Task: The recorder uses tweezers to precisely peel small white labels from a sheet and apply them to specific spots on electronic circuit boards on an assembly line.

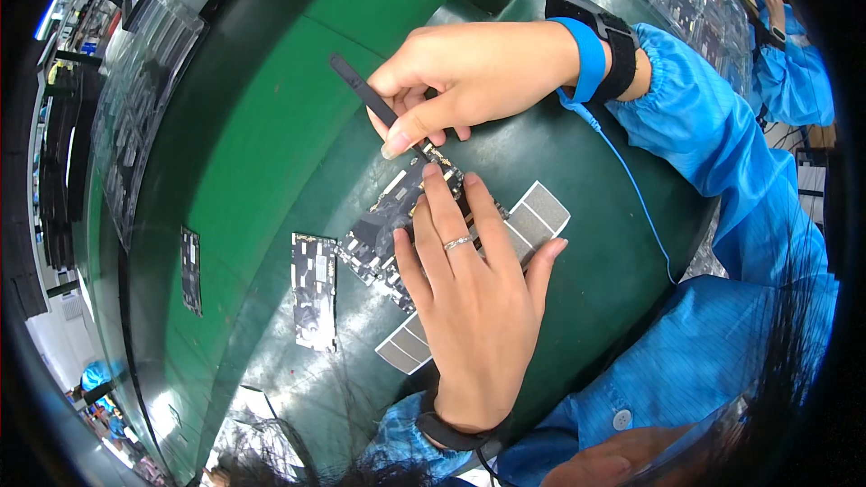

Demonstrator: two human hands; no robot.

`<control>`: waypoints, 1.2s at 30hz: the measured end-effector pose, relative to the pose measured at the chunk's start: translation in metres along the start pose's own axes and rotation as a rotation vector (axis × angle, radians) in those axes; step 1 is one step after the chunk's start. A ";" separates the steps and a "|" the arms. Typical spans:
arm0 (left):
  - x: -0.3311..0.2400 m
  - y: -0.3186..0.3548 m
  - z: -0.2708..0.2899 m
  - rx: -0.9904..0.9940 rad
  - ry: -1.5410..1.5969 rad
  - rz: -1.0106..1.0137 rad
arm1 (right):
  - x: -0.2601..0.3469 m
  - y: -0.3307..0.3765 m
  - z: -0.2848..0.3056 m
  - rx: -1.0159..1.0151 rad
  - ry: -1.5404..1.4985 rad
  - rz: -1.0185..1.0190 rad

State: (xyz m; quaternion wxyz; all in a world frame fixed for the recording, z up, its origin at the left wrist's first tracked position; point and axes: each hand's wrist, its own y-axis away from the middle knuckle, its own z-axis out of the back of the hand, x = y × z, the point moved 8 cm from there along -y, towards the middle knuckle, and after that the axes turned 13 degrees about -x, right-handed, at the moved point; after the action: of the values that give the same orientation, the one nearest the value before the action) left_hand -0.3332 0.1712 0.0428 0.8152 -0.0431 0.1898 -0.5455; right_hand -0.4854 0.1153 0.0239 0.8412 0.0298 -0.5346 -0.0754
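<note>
My left hand [474,298], wearing a ring, lies spread over a dark circuit board [374,248], its fingertips resting on the board's upper part. From the right, my right hand [451,90] pinches a slim black stick-like tool [361,88] between thumb and fingers. The tool slants down to the board's top end, just beyond my left fingertips; its tip is partly hidden, so its exact kind is unclear. A white-edged strip of grey rectangular pads [539,212] passes under my left hand and shows again at its lower left.
Left of the board lie a second circuit board [314,293] and, farther off, a narrow one [190,271] on the green mat [262,126]. A blue cord [631,180] hangs from my right wrist. Clear trays [149,99] stand far left. Another person's hand [771,0] is at the upper right.
</note>
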 end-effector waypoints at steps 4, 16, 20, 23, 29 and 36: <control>-0.006 0.002 0.000 -0.012 0.005 0.009 | 0.017 0.011 0.012 0.034 0.056 0.072; -0.046 0.067 0.029 0.181 0.246 -0.022 | 0.044 0.085 -0.004 -0.231 -0.046 0.219; -0.056 0.083 0.008 0.293 0.130 -0.066 | 0.028 0.091 -0.035 -0.160 -0.165 0.178; -0.055 0.087 0.002 0.284 0.093 -0.071 | 0.020 0.091 -0.048 -0.110 -0.132 0.202; -0.055 0.087 0.002 0.237 0.070 -0.087 | 0.020 0.092 -0.060 -0.039 -0.051 0.182; -0.053 0.083 0.001 0.230 0.089 -0.093 | 0.016 0.091 -0.057 -0.071 -0.059 0.155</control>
State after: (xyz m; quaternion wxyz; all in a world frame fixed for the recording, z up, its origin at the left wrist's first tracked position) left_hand -0.2784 0.2524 0.0347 0.7793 0.0662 0.1596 -0.6024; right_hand -0.4185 0.2006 0.0252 0.8289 -0.0438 -0.5569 -0.0298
